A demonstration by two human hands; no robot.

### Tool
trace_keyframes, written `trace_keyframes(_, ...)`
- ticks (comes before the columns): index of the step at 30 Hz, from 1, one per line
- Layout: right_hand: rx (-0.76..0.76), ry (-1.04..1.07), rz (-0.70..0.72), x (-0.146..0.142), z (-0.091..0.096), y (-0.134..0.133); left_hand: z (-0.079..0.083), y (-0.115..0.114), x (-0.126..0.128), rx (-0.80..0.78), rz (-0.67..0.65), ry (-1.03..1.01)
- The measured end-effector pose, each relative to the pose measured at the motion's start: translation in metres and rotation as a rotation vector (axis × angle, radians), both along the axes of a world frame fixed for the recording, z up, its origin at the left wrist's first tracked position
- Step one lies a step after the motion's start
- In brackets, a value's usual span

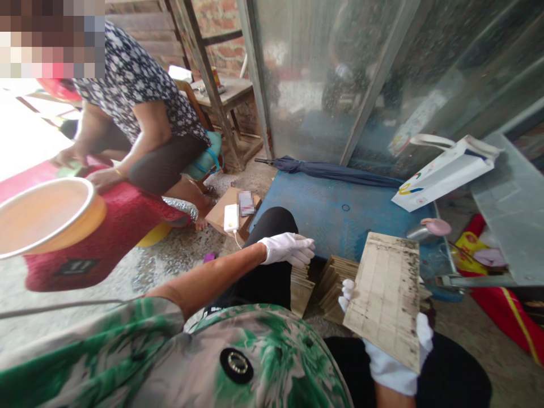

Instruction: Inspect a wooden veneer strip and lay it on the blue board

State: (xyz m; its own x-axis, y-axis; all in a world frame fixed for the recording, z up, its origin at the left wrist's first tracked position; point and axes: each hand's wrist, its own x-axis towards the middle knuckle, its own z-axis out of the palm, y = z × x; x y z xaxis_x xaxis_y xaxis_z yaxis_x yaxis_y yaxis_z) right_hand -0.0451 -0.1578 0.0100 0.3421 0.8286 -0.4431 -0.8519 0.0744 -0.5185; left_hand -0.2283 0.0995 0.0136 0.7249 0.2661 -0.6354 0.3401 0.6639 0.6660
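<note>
Two stacks of thin wooden sheets [329, 280] were seen on the ground between the wearer's knees, just in front of a blue mat [340, 212]. A folded dark umbrella [335, 171] lay along the far edge of that mat, and a white paper bag [446, 170] rested at its right corner, near a pink-lidded metal cup [429, 229]. To the left, a cardboard box [225, 212] with a white power bank [231, 218] on it was placed on the concrete floor. Further left, another person in a patterned top [136, 79] was seated low, both hands lowered to a red cloth-covered surface [106, 238]; an orange basin [46, 212] was seen at the near left edge. Part of the left stack was hidden behind the wearer's black-clad knee.

The left hand [289, 248], gloved in white, was held over the left stack with fingers loosely curled and pointed right; whether it touched the sheets could not be told. The right hand [395, 354], also gloved, was closed on a single large ruled board [389, 297], gripped from underneath at its near edge, with fingertips showing at the left side. The board was held tilted above the right stack, its stained face turned up towards the camera.
</note>
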Motion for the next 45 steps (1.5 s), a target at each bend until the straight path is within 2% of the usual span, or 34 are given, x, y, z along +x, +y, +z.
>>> trace_keyframes(5,-0.121,-0.005,-0.039,-0.006,0.007,0.004,0.003,-0.002,0.001,0.033,-0.008,0.04)
trace_keyframes(10,-0.152,-0.1,-0.096,-0.006,0.01,0.007,0.002,-0.004,0.0,0.036,-0.016,0.05)
trace_keyframes(18,-0.232,-0.171,-0.081,-0.014,0.018,0.013,0.003,-0.007,-0.001,0.095,-0.048,0.073)
trace_keyframes(25,-0.312,-0.271,0.041,-0.015,0.017,0.013,-0.004,-0.011,-0.001,0.122,-0.044,0.091)
trace_keyframes(31,-0.39,-0.379,0.165,-0.012,0.014,0.012,-0.004,-0.021,0.005,0.192,-0.1,0.144)
trace_keyframes(33,-0.413,-0.402,0.183,-0.011,0.011,0.011,-0.002,-0.024,0.009,0.271,-0.168,0.218)
trace_keyframes(34,-0.426,-0.411,0.188,-0.01,0.01,0.01,-0.001,-0.025,0.012,0.337,-0.244,0.262)
trace_keyframes(37,-0.471,-0.425,0.188,-0.01,0.004,0.005,0.007,-0.021,0.028,0.576,-0.579,0.337)
trace_keyframes(39,-0.505,-0.425,0.177,-0.01,0.001,0.0,0.017,-0.014,0.044,0.692,-0.736,0.31)
trace_keyframes(42,-0.551,-0.409,0.159,-0.011,-0.002,-0.009,0.038,0.003,0.074,0.78,-0.798,0.258)
trace_keyframes(45,-0.606,-0.39,0.135,-0.009,-0.003,-0.017,0.061,0.022,0.106,0.887,-0.775,0.233)
